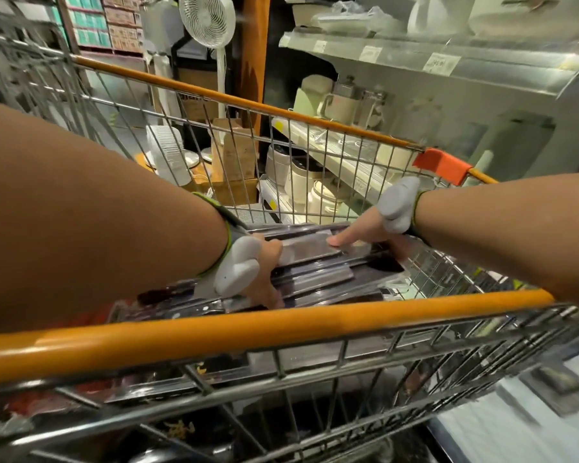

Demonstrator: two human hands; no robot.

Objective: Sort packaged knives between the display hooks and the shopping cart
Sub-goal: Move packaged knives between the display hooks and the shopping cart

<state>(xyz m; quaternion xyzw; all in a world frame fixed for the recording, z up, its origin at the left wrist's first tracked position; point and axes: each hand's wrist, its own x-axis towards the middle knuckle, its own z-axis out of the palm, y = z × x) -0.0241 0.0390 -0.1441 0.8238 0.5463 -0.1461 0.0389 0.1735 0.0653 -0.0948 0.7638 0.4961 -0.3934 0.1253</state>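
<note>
Both my arms reach down into a wire shopping cart [281, 325] with orange rims. Inside lies a stack of packaged knives [318, 272] in dark and clear plastic packs. My left hand [264, 269] grips the left end of the top packs, fingers curled round their edge. My right hand [371, 232] holds the right end of the same stack, its thumb lying flat on the top pack [308, 250] and its fingers curled under the edge. Each hand carries a white sensor on its back. No display hooks are in sight.
Beyond the cart's far rim [234, 98] stand store shelves [448, 58] with kettles and small appliances [335, 101]. A white standing fan [208, 18] rises at the back. Cardboard boxes [234, 155] sit on the floor behind the cart.
</note>
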